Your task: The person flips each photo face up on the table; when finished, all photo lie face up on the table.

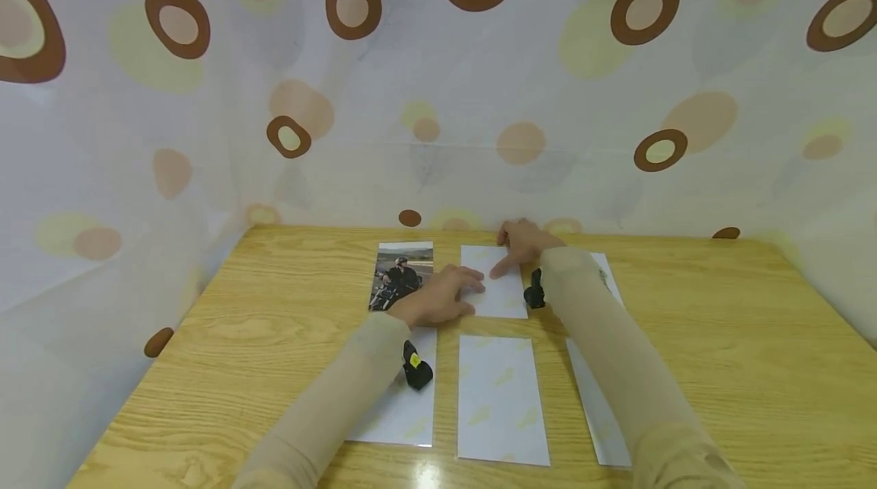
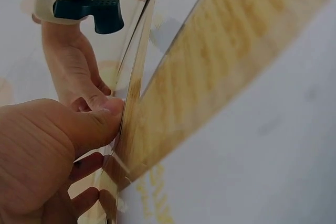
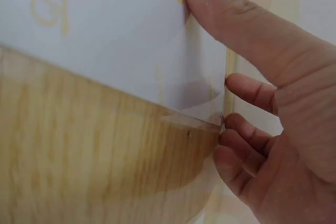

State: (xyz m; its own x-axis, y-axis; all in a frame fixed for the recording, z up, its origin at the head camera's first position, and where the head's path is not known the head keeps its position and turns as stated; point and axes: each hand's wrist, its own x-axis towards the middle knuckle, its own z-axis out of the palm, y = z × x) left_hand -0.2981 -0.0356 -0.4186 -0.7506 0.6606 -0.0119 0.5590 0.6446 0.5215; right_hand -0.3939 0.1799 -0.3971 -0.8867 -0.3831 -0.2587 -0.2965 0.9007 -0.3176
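With each grip spread wide, the left hand [image 1: 440,298] and right hand [image 1: 524,245] touch a blank-backed photo print [image 1: 503,295], apparently positioning it; lifting an edge likely follows.

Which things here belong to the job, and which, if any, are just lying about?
Likely the job:
- white sheet touched by left hand and right hand
- motorcyclist photo
- four other white sheets

Apparently just surroundings:
- wood-grain table
- ring-patterned cloth

no readable text, pale yellow marks [image 3: 47,8] on white sheets [image 1: 503,397], too faint to make out
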